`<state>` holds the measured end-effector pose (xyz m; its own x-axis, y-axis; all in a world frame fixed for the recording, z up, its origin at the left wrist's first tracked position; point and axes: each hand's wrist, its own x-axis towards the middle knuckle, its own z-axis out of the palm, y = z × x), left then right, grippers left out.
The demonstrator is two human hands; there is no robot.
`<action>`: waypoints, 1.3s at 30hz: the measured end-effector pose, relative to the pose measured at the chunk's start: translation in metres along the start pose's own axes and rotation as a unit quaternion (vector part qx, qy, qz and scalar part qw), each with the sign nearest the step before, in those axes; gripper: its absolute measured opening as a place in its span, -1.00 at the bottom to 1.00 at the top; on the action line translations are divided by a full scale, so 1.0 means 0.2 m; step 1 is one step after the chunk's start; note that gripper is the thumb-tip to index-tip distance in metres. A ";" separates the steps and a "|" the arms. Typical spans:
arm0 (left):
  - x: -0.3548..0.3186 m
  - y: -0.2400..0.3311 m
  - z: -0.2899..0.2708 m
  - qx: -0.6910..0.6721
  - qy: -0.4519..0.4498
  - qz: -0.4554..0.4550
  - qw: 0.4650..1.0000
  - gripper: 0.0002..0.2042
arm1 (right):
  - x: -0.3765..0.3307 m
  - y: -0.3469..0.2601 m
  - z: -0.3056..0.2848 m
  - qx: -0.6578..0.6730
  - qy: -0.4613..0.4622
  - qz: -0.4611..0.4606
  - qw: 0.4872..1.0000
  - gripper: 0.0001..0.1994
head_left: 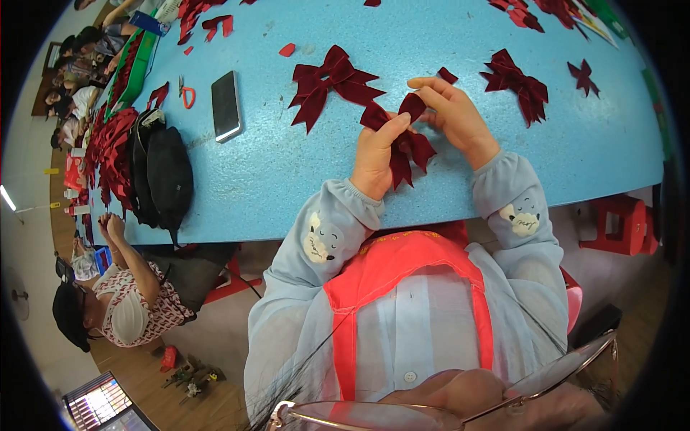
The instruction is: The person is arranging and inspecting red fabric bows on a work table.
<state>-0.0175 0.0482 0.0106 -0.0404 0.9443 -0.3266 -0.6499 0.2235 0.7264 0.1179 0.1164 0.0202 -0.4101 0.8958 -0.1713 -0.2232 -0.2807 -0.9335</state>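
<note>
The head view shows a red apron [410, 262] closest, on the wearer's side of the held bow [410, 149], a dark red velvet piece held over the near part of the blue table [287, 194]. The left hand [375, 152] pinches it near the middle, thumb pressed across the front; the fingers behind are hidden. The right hand [456, 118] is at its right loop, fingers bent and slightly parted; whether they grip the velvet or only touch it cannot be told. The left thumb would probably do best pinning the centre firmly, so the folds cannot slip, with the right fingers easing the loop level with its partner, lightly enough not to crush the pile. The tails should hang free and untwisted. Just beyond the held bow, to its left, lies a second bow [327, 80], likely a handy gauge for even loops. Farther left of the held bow are a phone [227, 106] and orange-handled snips [188, 98]; well to its right, a third bow [516, 82], then a small bow-shaped piece [583, 76].
</note>
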 end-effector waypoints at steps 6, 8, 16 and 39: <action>-0.01 0.04 0.03 -0.013 0.012 0.062 0.998 -0.91 | -0.02 0.00 0.06 0.044 -0.067 0.049 0.996 -0.78; -0.04 0.05 0.04 -0.009 0.021 0.094 0.995 -0.92 | -0.03 -0.03 0.12 0.046 -0.060 0.035 0.997 -0.80; -0.52 0.22 0.00 0.139 0.013 0.132 0.981 -0.85 | -0.40 -0.04 0.40 -0.006 0.045 -0.046 0.998 -0.90; -0.55 0.17 -0.15 0.119 -0.013 0.282 0.952 -0.88 | -0.38 0.04 0.57 0.140 0.059 -0.040 0.988 -0.91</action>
<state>-0.0584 -0.0562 0.0531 -0.3109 0.9353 0.1692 -0.3402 -0.2757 0.8990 0.0457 0.0071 0.0625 -0.2785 0.9484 -0.1515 -0.4936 -0.2766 -0.8245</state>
